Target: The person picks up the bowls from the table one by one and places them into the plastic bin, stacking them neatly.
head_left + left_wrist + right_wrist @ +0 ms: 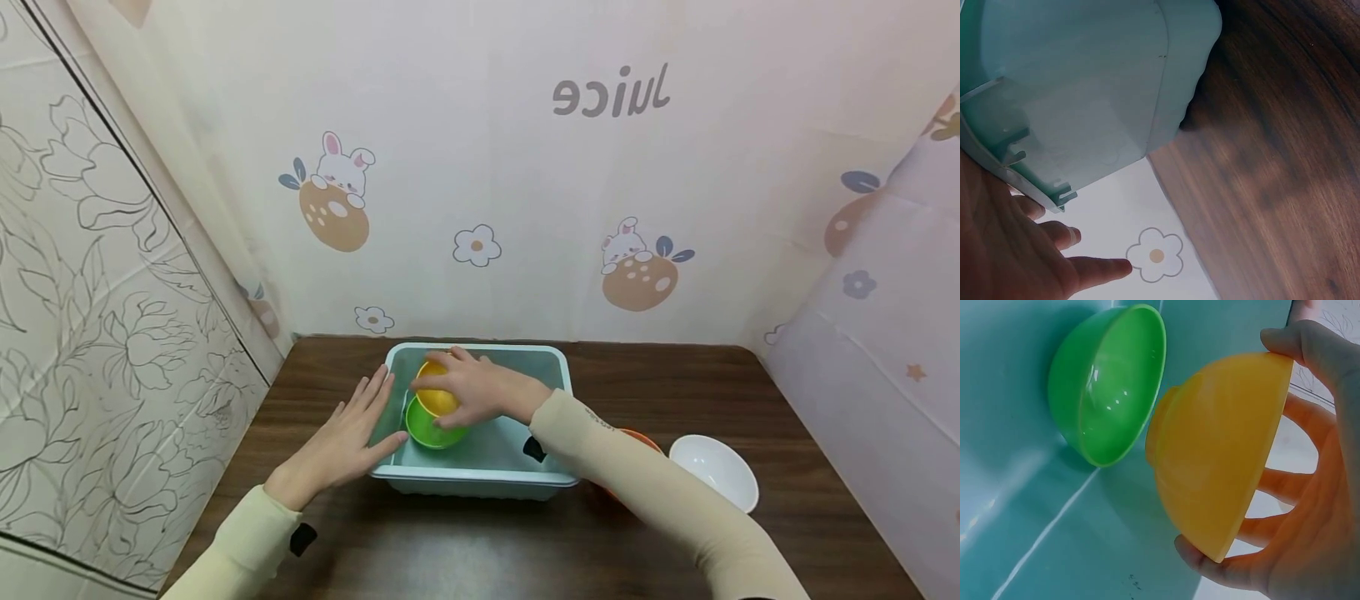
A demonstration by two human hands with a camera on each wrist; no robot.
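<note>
Seen from the head, the left hand point(341, 442) lies flat against the bin point(480, 479) on the tabletop point(450, 542). At the right wrist, the yellow bowl point(1216, 450) is gripped by curled fingers point(1310, 350) and is best lowered level into the green bowl point(1107, 381).

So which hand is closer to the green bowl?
The right hand. It holds the yellow bowl just above the green bowl inside the tub. The left hand rests flat against the tub's outer left side.

Curtained booth point(480, 167); wood table point(787, 533)
</note>
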